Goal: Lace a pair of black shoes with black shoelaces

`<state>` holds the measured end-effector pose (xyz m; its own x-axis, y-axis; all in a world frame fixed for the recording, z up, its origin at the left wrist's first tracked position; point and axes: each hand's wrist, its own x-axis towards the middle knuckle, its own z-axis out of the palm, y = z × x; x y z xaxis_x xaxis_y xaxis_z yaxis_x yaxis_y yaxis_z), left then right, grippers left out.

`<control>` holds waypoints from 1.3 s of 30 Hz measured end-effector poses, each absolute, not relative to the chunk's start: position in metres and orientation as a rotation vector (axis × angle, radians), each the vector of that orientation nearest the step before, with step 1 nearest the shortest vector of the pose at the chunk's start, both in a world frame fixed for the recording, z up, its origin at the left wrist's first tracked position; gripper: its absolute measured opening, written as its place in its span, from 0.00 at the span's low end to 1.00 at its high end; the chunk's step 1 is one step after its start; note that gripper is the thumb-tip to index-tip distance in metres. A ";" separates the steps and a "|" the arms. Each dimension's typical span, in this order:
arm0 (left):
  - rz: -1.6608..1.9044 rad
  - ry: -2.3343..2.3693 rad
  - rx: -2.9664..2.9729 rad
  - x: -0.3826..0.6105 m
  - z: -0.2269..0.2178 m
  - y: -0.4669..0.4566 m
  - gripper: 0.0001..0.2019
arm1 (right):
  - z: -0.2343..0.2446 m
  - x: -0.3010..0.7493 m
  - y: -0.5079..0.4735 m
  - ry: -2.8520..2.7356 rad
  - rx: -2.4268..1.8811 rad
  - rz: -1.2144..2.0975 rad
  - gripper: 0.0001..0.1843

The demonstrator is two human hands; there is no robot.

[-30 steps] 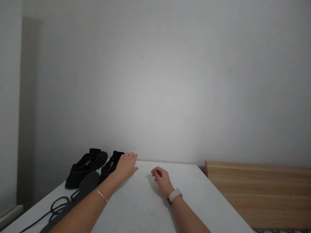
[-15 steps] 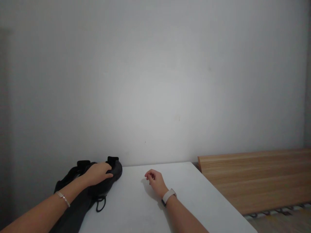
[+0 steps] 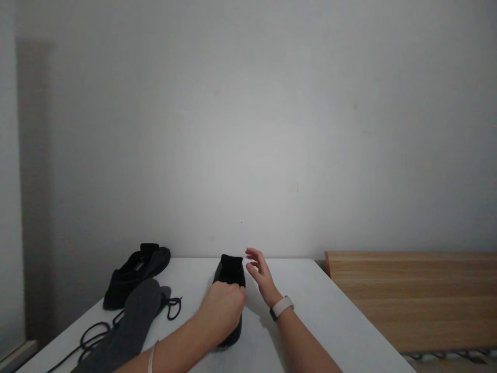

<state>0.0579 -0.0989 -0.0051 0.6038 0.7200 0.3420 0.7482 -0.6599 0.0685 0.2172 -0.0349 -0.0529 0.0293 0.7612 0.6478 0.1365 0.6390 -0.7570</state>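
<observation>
My left hand (image 3: pixel 223 311) grips a black shoe (image 3: pixel 231 272) from above, near the middle of the white table (image 3: pixel 330 321). The shoe's heel tab points toward the far wall. Just right of the heel, my right hand (image 3: pixel 261 274) hovers with fingers spread, holding nothing; a pale watch band sits on its wrist. A second black shoe (image 3: pixel 135 272) lies at the far left of the table. A dark grey insole (image 3: pixel 132 318) and a loose black lace (image 3: pixel 91 334) lie in front of it.
A plain grey wall stands directly behind the table. A wooden bed frame (image 3: pixel 411 295) runs along the table's right side, lower and close to its edge. The table's left edge drops off near the lace.
My left hand has pulled one black shoe from the left pile to the table's middle. My right hand has opened and lifted beside the shoe's heel.
</observation>
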 end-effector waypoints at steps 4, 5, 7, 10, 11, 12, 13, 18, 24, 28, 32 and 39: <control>-0.530 -1.187 -2.797 0.079 -0.015 -0.112 0.16 | -0.046 0.219 -0.034 -1.506 -0.826 0.680 0.16; -0.456 -1.182 -2.797 0.083 -0.014 -0.117 0.16 | -0.047 0.220 -0.032 -1.482 -0.844 0.681 0.17; -0.330 -1.166 -2.785 0.091 -0.009 -0.127 0.15 | -0.051 0.224 -0.025 -1.423 -0.877 0.679 0.19; -0.238 -1.148 -2.796 0.103 -0.003 -0.142 0.15 | -0.061 0.232 -0.014 -1.334 -0.949 0.695 0.20; -0.224 -1.156 -2.805 0.107 -0.002 -0.146 0.15 | -0.065 0.234 -0.010 -1.310 -0.979 0.702 0.20; -0.212 -1.170 -2.818 0.111 -0.002 -0.149 0.14 | -0.069 0.237 -0.007 -1.292 -1.009 0.708 0.20; -0.207 -1.188 -2.834 0.114 -0.002 -0.153 0.14 | -0.072 0.239 -0.004 -1.281 -1.035 0.712 0.21; -0.316 -1.252 -3.049 0.102 0.000 -0.165 0.15 | -0.077 0.244 -0.001 -1.293 -1.095 0.693 0.22; -1.053 -1.114 -2.965 0.006 -0.002 -0.118 0.22 | -0.072 0.242 -0.008 -1.346 -1.073 0.646 0.25; -0.716 -1.756 -2.392 -0.088 -0.015 -0.062 0.14 | -0.068 0.240 -0.012 -1.345 -1.066 0.620 0.25; -0.371 -1.931 -2.150 -0.156 -0.038 -0.037 0.19 | -0.059 0.239 -0.015 -1.320 -1.072 0.559 0.24; -0.497 -1.932 -2.174 -0.166 -0.052 -0.036 0.22 | -0.046 0.238 -0.034 -1.332 -1.092 0.462 0.21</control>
<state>-0.1656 -0.0357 -0.0517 0.0939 0.9242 0.3701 0.9881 -0.1322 0.0792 0.2384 -0.0338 -0.0459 0.2428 0.8072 0.5381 0.3003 0.4649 -0.8329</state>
